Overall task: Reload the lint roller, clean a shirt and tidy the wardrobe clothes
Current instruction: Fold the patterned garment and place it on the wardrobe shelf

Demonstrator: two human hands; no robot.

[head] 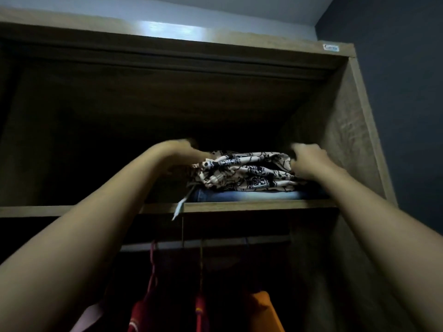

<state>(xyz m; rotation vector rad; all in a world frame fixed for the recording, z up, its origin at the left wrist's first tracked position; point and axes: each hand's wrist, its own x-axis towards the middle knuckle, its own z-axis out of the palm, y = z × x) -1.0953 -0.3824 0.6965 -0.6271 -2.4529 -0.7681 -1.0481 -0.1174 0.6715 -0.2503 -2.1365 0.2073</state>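
Top shelf point(263, 204): I am reaching my left hand point(184, 149) and right hand point(309, 159) to either end of the patterned garment point(244, 168), which is lying on folded jeans point(239, 195); blur is hiding both grips.

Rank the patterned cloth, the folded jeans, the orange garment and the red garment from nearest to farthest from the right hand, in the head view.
1. Patterned cloth: top of the stack on the shelf, against the right hand.
2. Folded jeans: directly under the cloth.
3. Orange garment: hanging below the shelf.
4. Red garment: hanging below, further left.
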